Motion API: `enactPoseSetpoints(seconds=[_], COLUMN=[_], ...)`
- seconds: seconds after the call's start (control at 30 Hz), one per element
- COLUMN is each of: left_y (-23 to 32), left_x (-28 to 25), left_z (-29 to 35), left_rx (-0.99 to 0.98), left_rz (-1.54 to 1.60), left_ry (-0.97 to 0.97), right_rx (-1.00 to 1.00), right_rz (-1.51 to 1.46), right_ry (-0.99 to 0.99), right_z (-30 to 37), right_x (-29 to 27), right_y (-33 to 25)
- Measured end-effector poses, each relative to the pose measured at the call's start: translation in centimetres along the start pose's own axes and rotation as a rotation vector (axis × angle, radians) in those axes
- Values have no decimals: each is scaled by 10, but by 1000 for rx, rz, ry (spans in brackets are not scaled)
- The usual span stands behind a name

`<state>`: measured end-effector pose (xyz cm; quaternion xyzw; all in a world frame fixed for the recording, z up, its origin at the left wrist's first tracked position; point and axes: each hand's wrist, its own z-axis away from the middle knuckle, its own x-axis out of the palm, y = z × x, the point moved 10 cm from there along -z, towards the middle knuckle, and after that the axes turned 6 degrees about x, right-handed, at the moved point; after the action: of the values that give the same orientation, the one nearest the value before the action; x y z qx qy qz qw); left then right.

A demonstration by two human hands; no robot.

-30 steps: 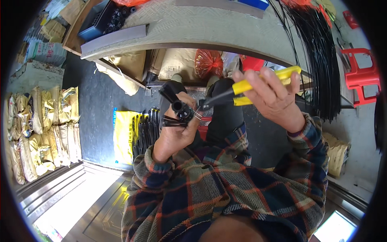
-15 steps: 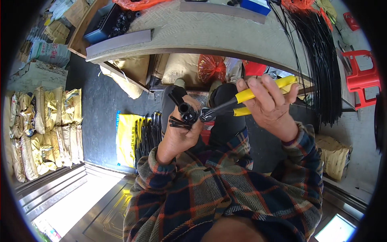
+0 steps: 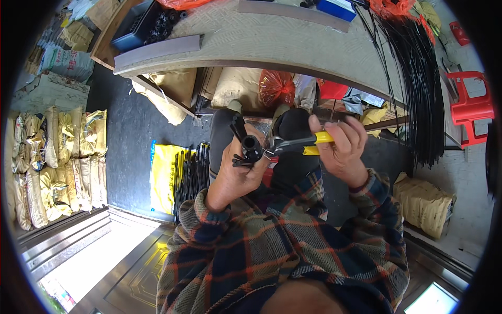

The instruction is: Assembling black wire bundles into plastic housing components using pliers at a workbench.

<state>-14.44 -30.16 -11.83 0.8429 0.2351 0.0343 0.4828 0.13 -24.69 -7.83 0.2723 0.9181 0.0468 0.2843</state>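
My left hand (image 3: 236,168) is wrapped round a black tubular piece (image 3: 252,148), its open round end pointing up at me. Several thin black arms (image 3: 239,130) stick out beside the tube at the upper left and lower left. In my right hand (image 3: 345,149) is a pair of pliers (image 3: 293,142) with yellow grips and a dark metal head. The plier head lies right against the tube's right side, by my left fingertips. A small thin wire (image 3: 269,153) shows there; whether the jaws grip it, I cannot tell.
A workbench (image 3: 293,47) spans the far side, bearing a blue bin (image 3: 137,32) of black parts. Long black rods (image 3: 421,94) hang off its right end. Black rods on a yellow bag (image 3: 163,180) lie left of my legs. A red stool (image 3: 469,107) stands far right.
My right hand has moved left and slightly toward me with the pliers, and the yellow grips are closer together. The left hand still holds the black tube, shifted slightly right.
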Motion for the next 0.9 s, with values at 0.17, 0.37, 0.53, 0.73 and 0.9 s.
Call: enactPoseSetpoints(seconds=[0.17,0.37,0.53,0.73,0.9], left_y=[2,-1,-13,-11,-7], left_x=[4,26,28,26,26], left_z=[5,8,16,11,10], left_rx=[2,-9,-138,-42,5], left_rz=[-13,155,232,78,52], left_ry=[-89,-249,-259,-215,-200], right_rx=[-187,250,50,-46,-115], right_rz=[-392,-1184,-941,-445,-434], right_ry=[-635,-1835,-1208,-757,-829], right_z=[-36,38,13,-5,-11], right_x=[10,28,21,7,7], right_y=[8,8,7,13,16])
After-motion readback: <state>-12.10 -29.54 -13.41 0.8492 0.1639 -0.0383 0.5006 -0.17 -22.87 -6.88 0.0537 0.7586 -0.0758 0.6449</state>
